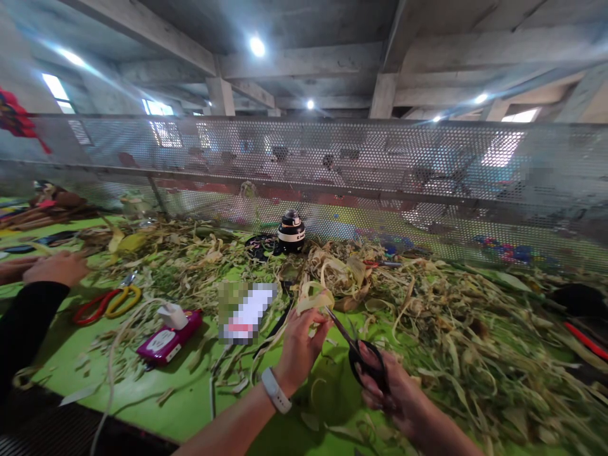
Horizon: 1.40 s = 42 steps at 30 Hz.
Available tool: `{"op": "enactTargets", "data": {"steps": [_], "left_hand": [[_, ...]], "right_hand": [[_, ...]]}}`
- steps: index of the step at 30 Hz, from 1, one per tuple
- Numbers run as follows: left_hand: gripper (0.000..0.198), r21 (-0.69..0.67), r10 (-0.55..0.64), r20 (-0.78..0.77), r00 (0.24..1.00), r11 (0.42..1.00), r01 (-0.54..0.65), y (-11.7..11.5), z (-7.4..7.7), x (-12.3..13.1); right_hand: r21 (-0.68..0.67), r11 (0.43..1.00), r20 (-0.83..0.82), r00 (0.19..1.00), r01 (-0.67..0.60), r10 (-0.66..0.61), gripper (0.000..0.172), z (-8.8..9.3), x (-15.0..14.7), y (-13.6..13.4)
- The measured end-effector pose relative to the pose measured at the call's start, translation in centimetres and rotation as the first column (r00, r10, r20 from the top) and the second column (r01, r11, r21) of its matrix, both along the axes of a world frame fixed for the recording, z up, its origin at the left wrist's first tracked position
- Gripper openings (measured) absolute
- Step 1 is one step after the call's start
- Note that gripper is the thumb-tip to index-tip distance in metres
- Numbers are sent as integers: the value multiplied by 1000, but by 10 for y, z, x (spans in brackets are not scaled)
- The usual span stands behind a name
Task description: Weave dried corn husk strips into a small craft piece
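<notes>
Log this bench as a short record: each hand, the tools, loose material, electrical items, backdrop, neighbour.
Left hand: pinches a pale husk strip; white wristband on the wrist
Right hand: grips black-handled scissors, tips close to the strip
Other tool: red-and-yellow-handled scissors, lying left of the magenta box
Loose material: dried husk scraps across the green tabletop
Electrical: magenta box with white plug
Backdrop: perforated metal screen
Neighbour: co-worker's hand, far left

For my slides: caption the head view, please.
Right hand holds black-handled scissors near a pale strip in the left hand, above a green table.
</notes>
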<state>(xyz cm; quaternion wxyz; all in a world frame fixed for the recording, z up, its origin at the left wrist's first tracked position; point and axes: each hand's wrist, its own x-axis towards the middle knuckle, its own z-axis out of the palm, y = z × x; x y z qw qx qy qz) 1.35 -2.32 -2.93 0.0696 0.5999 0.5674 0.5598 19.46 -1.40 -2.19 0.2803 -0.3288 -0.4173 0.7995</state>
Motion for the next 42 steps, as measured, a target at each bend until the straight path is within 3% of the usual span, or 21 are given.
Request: {"op": "enactTargets", "data": {"steps": [2, 4, 6, 8, 10, 12, 14, 15, 19, 21, 24, 28, 32, 36, 38, 42], "left_hand": [[7, -53, 16, 109, 994, 999, -11, 4, 1, -3], [24, -119, 22, 276, 961, 993, 12, 8, 3, -6], [39, -172, -14, 469, 883, 979, 107, 11, 6, -9], [41, -169, -69, 654, 753, 957, 235, 13, 10, -10], [38, -112, -113, 788, 606, 940, 321, 14, 13, -10], [34, -34, -154, 866, 477, 932, 361, 14, 15, -10], [29, 49, -196, 921, 338, 916, 398, 14, 16, -11], [26, 85, -208, 943, 260, 905, 416, 15, 17, -12], [18, 158, -179, 984, -8, 845, 512, 14, 18, -17], [18, 216, -183, 976, -115, 801, 559, 13, 19, -20], [18, 327, -205, 942, -267, 744, 583, 11, 21, -22], [16, 394, -191, 904, -382, 720, 572, 9, 23, -22], [14, 421, -183, 887, -425, 701, 576, 6, 22, -23], [13, 451, -176, 870, -461, 666, 595, 4, 21, -26], [15, 452, -171, 870, -463, 651, 609, 3, 22, -27], [16, 430, -152, 887, -436, 613, 663, 3, 21, -26]], "right_hand": [[94, 995, 77, 997, 14, -22, 42, 2, 3, 1], [206, 979, 150, 988, 5, -36, 42, 5, 7, 4], [316, 949, 227, 972, -11, -64, 43, 10, 12, 11], [445, 895, 341, 928, -19, -150, 42, 13, 18, 22], [611, 788, 495, 811, -71, -311, 38, 15, 24, 32], [715, 652, 649, 589, -255, -481, 27, 14, 29, 39], [669, 578, 742, 388, -468, -546, 14, 12, 32, 40], [634, 549, 765, 339, -545, -547, 10, 12, 32, 39], [591, 447, 766, 295, -671, -571, 26, 9, 28, 28], [564, 448, 777, 263, -694, -572, 27, 8, 25, 26], [524, 481, 827, 285, -703, -484, 25, 9, 28, 30], [508, 518, 861, 418, -688, -289, 27, 19, 40, 40], [542, 471, 830, 355, -696, -430, 23, 25, 44, 42], [526, 429, 842, 380, -735, -383, 15, 23, 39, 39], [604, 409, 793, 470, -684, -386, 14, 28, 35, 36], [820, 363, 561, 744, -442, -363, 25, 50, 16, 25]]}}
